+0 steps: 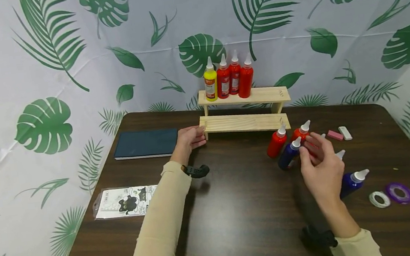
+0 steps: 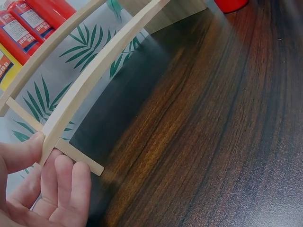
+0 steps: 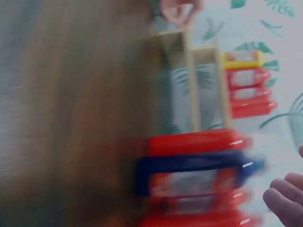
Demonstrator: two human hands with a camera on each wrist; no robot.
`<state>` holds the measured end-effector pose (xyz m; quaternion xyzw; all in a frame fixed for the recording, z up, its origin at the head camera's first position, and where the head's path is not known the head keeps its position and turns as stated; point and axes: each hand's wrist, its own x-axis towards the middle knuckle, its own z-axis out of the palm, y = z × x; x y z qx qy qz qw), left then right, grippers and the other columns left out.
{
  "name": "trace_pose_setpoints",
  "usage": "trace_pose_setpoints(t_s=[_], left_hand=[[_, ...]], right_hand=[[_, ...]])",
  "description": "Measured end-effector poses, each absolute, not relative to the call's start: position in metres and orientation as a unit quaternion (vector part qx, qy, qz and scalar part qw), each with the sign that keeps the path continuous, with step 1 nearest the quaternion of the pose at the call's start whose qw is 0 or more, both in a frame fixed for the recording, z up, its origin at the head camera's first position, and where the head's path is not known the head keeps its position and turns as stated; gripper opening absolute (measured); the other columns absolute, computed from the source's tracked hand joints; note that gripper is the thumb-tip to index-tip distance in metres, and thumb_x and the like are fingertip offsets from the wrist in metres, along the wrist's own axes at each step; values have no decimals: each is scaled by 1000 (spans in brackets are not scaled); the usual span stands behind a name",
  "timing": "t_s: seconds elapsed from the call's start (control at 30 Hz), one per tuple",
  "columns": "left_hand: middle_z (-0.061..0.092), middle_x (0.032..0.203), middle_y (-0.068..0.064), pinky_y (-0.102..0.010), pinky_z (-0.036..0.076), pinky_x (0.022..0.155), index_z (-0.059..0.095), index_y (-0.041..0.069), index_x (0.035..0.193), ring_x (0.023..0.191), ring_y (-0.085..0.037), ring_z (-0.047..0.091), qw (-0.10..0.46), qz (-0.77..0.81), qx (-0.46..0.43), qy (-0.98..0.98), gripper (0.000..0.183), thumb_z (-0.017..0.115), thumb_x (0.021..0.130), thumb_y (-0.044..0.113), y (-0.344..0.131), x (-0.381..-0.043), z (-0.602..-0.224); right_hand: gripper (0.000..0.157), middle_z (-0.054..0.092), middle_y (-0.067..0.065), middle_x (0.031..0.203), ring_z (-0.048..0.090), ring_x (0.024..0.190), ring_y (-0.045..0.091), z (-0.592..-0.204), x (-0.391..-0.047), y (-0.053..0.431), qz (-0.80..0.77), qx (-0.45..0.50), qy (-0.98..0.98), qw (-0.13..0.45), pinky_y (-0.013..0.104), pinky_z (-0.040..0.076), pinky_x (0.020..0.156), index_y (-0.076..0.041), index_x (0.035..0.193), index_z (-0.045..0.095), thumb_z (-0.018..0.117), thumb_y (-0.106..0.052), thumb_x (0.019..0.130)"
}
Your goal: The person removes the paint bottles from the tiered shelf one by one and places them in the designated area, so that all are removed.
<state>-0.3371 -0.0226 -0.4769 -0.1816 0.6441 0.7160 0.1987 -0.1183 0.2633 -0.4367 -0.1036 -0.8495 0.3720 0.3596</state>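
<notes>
Left hand (image 1: 191, 138): thumb and fingers pinch the left end of the lower shelf of a two-tier wooden rack (image 1: 243, 122). The rack stands near the table's back edge; its upper tier bears one yellow squeeze bottle (image 1: 210, 86) and three red squeeze bottles (image 1: 224, 82), all upright. Right hand (image 1: 324, 166): thumb and fingers apart, gripping nothing, beside a blue squeeze bottle (image 1: 288, 157) and a red squeeze bottle (image 1: 276, 145) (right wrist view blurred), both right of centre on the table.
</notes>
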Motion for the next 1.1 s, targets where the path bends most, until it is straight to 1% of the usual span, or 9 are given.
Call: trace_pose_setpoints(t_s=[0.07, 0.2, 0.3, 0.4, 0.5, 0.6, 0.87, 1.0, 1.1], left_hand=[[64, 82, -3, -29, 60, 66, 66, 7, 120, 64, -12, 63, 200, 713, -182, 647, 35, 72, 87, 17, -23, -337, -476], [64, 82, -4, -29, 60, 66, 68, 7, 118, 65, -13, 63, 192, 711, -179, 653, 33, 72, 86, 17, -23, -335, -475], [64, 81, -3, -29, 60, 66, 68, 6, 117, 66, -13, 63, 188, 709, -175, 657, 33, 73, 86, 17, -23, -334, -474], [64, 81, -3, -29, 60, 66, 68, 6, 117, 69, -14, 64, 189, 708, -176, 658, 34, 73, 86, 18, -22, -333, -474], [65, 83, -3, -29, 60, 68, 67, 7, 119, 72, -15, 65, 193, 707, -180, 656, 35, 73, 86, 18, -23, -332, -474], [65, 85, -4, -29, 59, 69, 66, 7, 120, 74, -16, 65, 195, 706, -181, 657, 36, 72, 87, 19, -23, -332, -474], [65, 83, -4, -28, 59, 66, 66, 6, 121, 65, -13, 63, 187, 710, -179, 655, 35, 71, 88, 18, -22, -332, -472], [64, 81, -4, -28, 59, 64, 66, 6, 120, 62, -12, 62, 187, 710, -180, 655, 34, 71, 88, 17, -21, -332, -472], [65, 81, -4, -28, 59, 64, 66, 6, 120, 61, -12, 62, 189, 711, -180, 653, 34, 71, 88, 17, -20, -333, -474]], right_hand=[[39, 67, 1, 118, 67, 101, 22, -422, -120, 259, 372, -91, -844, 374, 9, 49, 76, -10, 128, 58, 66, -14, 90], [41, 66, 2, 120, 67, 103, 21, -394, -134, 250, 375, -60, -852, 361, 27, 55, 80, -12, 130, 57, 67, -16, 90], [46, 63, 6, 125, 64, 108, 25, -377, -152, 244, 372, -42, -875, 308, 43, 55, 86, -15, 134, 53, 65, -24, 91], [52, 58, 11, 131, 59, 115, 29, -364, -176, 240, 384, -29, -893, 230, 51, 51, 92, -16, 139, 48, 61, -36, 93], [56, 55, 12, 134, 56, 120, 31, -353, -206, 235, 411, -30, -895, 169, 51, 48, 97, -16, 142, 44, 57, -43, 94], [56, 55, 14, 135, 55, 120, 32, -346, -238, 229, 428, -35, -892, 142, 49, 47, 98, -14, 143, 44, 55, -42, 95], [63, 39, 14, 148, 42, 133, 31, -345, -314, 221, 434, -69, -891, 117, 42, 40, 108, -14, 152, 26, 52, -33, 98], [68, 32, 14, 152, 35, 137, 31, -350, -333, 220, 429, -69, -893, 116, 43, 35, 111, -15, 154, 17, 52, -32, 98], [66, 33, 14, 151, 36, 136, 32, -354, -340, 217, 424, -57, -897, 111, 43, 34, 112, -14, 153, 19, 52, -31, 99]])
